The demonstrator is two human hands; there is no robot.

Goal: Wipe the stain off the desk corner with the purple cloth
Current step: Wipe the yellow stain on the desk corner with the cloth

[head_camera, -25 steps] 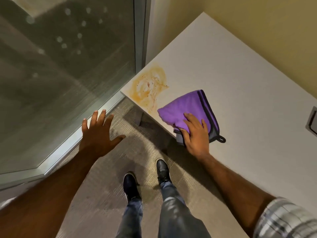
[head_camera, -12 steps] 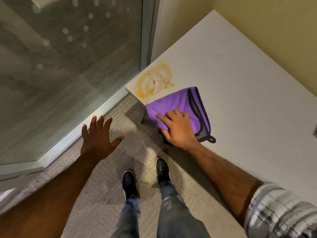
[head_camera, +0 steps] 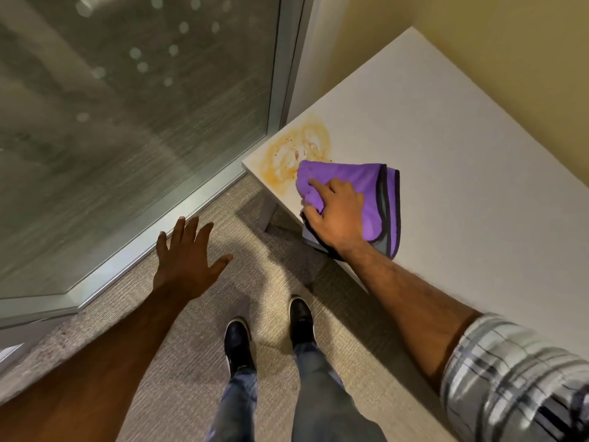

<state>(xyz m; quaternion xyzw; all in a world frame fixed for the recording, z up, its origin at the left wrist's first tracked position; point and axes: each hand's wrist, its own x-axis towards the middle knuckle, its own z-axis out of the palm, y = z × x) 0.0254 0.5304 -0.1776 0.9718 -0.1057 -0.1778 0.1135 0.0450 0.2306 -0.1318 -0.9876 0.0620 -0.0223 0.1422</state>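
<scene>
Head camera: a person's right hand (head_camera: 338, 215) presses a folded purple cloth (head_camera: 360, 189) flat against a white desk (head_camera: 462, 161), the cloth's leading fold just overlapping the near edge of an orange-yellow stain (head_camera: 296, 151) that spreads across the desk corner beside a glass wall (head_camera: 127, 116). Most of the stain is uncovered. Done well, the wipe calls for even downward pressure through the whole palm and overlapping passes drawn inward from the stain's outer ring, so the residue gathers into the cloth and is not pushed over the desk edge onto the carpet (head_camera: 197, 314); a turn to a clean fold would likely help once the leading face is soiled. The right hand's fingers are partly curled, the thumb side bunching fabric at the desk edge, the index finger extended on top. The left hand (head_camera: 188, 260) hangs over the carpet with fingers spread wide, holding and touching nothing.
</scene>
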